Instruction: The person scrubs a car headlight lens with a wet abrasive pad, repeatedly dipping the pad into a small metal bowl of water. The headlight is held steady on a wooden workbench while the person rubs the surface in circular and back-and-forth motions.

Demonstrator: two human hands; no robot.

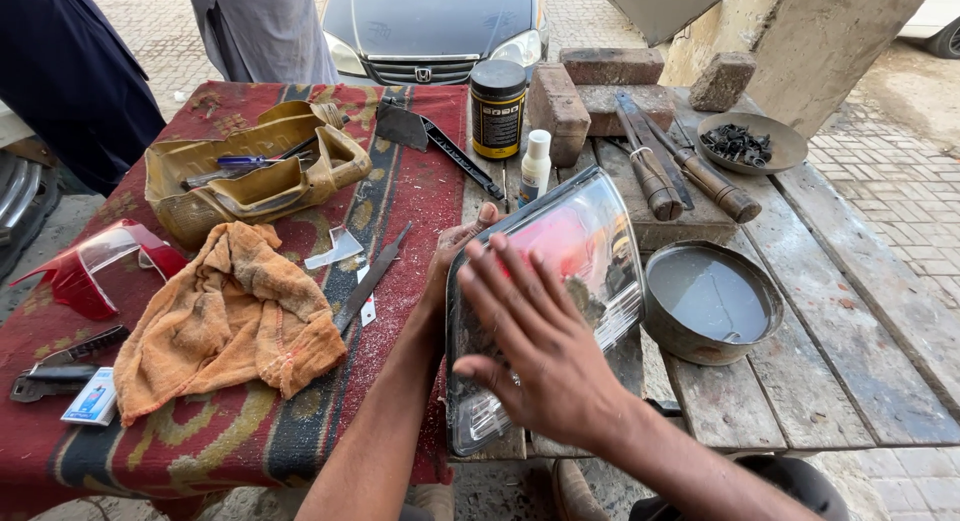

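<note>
A clear car lamp lens (pixel 590 251) with a red inner part stands tilted on the wooden table (pixel 850 371). My left hand (pixel 452 256) grips its left edge from behind, thumb over the top corner. My right hand (pixel 535 346) lies flat on the lens face, fingers spread. A metal bowl of grey water (pixel 712 301) sits just right of the lens.
An orange rag (pixel 225 316), a cut yellow container with tools (pixel 255 166), a red lens piece (pixel 90 266), blades and a file lie on the red patterned cloth (pixel 210 441). Behind: a black can (pixel 497 106), white bottle (pixel 536 166), bricks, wooden-handled tools, a dish of black bits (pixel 742 143), a parked car, two people standing.
</note>
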